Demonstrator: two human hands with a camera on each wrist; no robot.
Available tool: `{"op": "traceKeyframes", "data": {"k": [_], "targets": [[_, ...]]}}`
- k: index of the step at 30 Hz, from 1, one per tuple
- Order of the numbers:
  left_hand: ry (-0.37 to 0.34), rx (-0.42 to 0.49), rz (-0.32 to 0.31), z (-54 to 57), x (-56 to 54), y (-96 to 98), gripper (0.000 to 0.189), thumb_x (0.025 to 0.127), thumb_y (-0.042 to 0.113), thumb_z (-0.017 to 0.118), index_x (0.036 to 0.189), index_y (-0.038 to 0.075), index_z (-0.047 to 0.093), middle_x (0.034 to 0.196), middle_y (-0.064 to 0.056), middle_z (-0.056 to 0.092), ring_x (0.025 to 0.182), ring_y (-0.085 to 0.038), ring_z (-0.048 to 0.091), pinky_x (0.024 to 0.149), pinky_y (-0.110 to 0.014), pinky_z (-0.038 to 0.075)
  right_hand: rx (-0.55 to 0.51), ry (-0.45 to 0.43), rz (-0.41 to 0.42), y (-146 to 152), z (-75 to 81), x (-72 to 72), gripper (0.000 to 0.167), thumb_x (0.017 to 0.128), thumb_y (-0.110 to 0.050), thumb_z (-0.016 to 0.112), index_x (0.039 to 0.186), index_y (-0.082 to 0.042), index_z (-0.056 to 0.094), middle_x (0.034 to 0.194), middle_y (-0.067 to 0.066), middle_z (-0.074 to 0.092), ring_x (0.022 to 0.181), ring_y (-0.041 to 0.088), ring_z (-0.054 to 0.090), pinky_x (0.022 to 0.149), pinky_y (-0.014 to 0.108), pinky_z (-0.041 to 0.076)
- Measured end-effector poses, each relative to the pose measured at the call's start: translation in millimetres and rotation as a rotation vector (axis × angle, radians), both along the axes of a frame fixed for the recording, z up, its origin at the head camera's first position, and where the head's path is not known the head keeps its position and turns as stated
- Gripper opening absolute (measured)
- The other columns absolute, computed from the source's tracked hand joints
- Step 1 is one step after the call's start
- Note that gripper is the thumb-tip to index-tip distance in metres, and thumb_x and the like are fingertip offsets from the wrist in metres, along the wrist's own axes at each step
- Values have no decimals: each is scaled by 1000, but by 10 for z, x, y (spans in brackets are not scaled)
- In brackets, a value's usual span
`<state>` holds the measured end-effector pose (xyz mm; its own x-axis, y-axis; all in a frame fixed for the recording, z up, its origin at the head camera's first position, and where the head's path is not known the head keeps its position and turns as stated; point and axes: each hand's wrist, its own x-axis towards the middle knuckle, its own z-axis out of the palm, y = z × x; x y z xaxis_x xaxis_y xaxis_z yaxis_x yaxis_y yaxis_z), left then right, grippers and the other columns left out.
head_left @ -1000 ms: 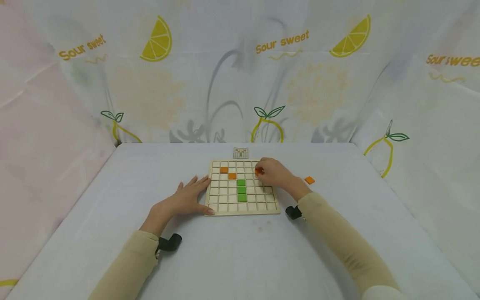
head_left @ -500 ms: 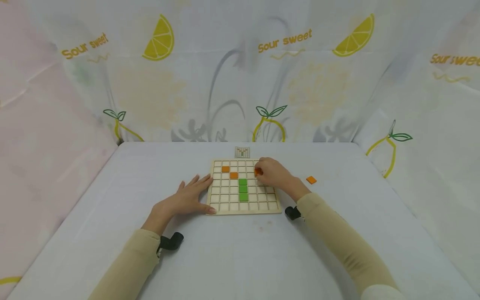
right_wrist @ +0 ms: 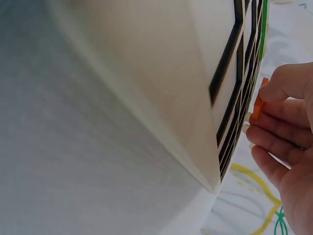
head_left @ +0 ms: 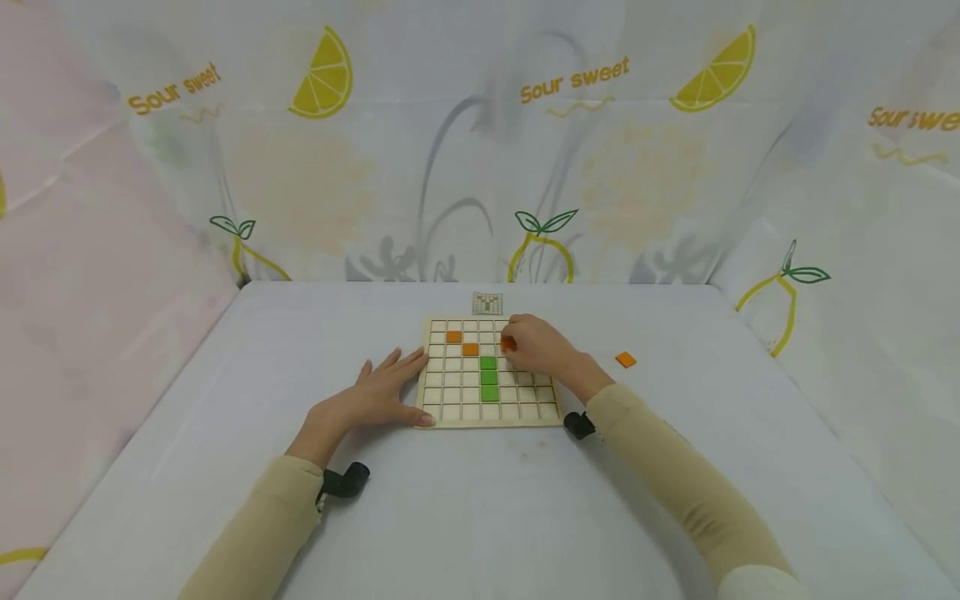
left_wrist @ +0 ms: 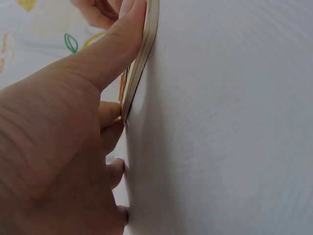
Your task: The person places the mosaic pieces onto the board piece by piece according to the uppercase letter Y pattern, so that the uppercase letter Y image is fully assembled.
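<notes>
A light wooden grid board point(head_left: 452, 411) lies on the white table. Set in its squares are two orange tiles point(head_left: 454, 337) on a diagonal and a column of three green tiles point(head_left: 489, 377). My left hand point(head_left: 375, 397) lies spread at the board's left side, thumb on the near corner and fingertips at the edge. Over the board's upper right part, my right hand point(head_left: 543, 348) pinches another orange tile point(right_wrist: 259, 100) between thumb and fingers. In the right wrist view that tile is tilted, close to the grid surface. The hand covers some squares beneath it.
One loose orange tile point(head_left: 626, 359) lies on the table right of the board. Behind the board is a small card point(head_left: 487, 303) printed with a grid pattern. Patterned cloth point(head_left: 420, 167) hangs around the table's back and sides.
My right hand, with the orange tile pinched, has shifted a little left across the board. My left hand stays at the board's edge. The head view has turned slightly.
</notes>
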<state>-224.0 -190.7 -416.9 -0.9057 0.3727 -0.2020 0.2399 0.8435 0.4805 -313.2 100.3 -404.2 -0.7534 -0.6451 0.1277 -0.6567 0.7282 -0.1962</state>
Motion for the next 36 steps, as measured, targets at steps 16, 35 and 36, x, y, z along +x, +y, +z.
{"op": "traceKeyframes", "data": {"k": [16,35,36], "targets": [[2,4,0,57,39,11,113,75,58,79,160,15,19,169,-5,13,155,-40,0,117,-72,-5,22,6,6,-71,26,54,15,88,-5,61,97,-5,72,92,6,62,81,19,53,76,33,48],[4,6,-1,24,20,-4,114,74,59,79,160,15,20,169,-5,13,156,-40,0,117,-71,-6,41,-37,-34,-95,21,63,14,90,-7,62,100,-4,72,92,5,60,80,19,48,71,30,43],[3,3,0,22,19,-7,114,74,59,79,160,15,19,169,-4,12,156,-39,0,117,-71,-6,43,-35,-35,-98,23,65,15,90,-8,62,100,-4,72,93,5,60,80,19,48,71,31,43]]}}
